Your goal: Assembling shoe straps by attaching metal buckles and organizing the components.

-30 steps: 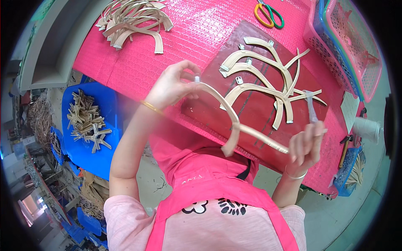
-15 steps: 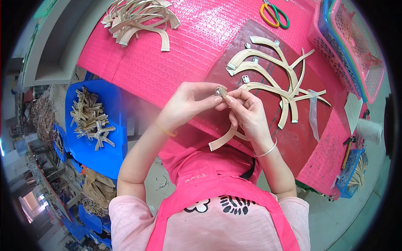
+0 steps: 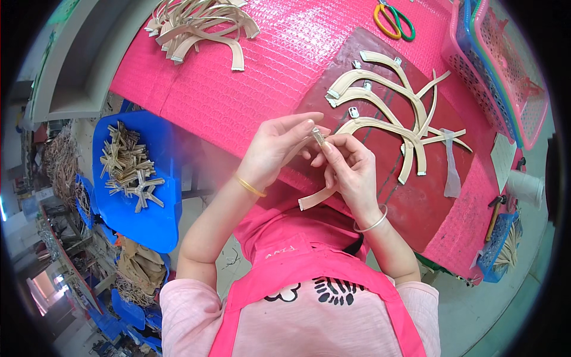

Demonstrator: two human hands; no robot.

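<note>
In front of my chest, my right hand (image 3: 352, 169) pinches a beige strap between thumb and fingers. The strap's narrow tip (image 3: 319, 137), glittery or metallic, points up out of that pinch. Below the hand, the strap's wide pale end (image 3: 312, 199) hangs out to the left. My left hand (image 3: 273, 143) is right beside the tip, its index finger stretched out and thumb apart from it; its other fingers are partly hidden behind. Similar curved beige straps (image 3: 380, 128) with small silver buckles (image 3: 354, 112) lie on a dark red mat (image 3: 416, 208) to the right.
A pile of beige straps (image 3: 202, 35) lies at the far left of the pink-covered table (image 3: 262, 77). A blue tray (image 3: 157, 208) at left holds strap bundles. Scissors (image 3: 394, 24), stacked plastic baskets (image 3: 476, 71), a hammer (image 3: 492, 217) and a blue basket (image 3: 493, 262) are at right.
My left thumb and index finger have come apart and moved off the strap's tip. The tip now stands more upright in my right hand, and a small ring-like buckle no longer shows there.
</note>
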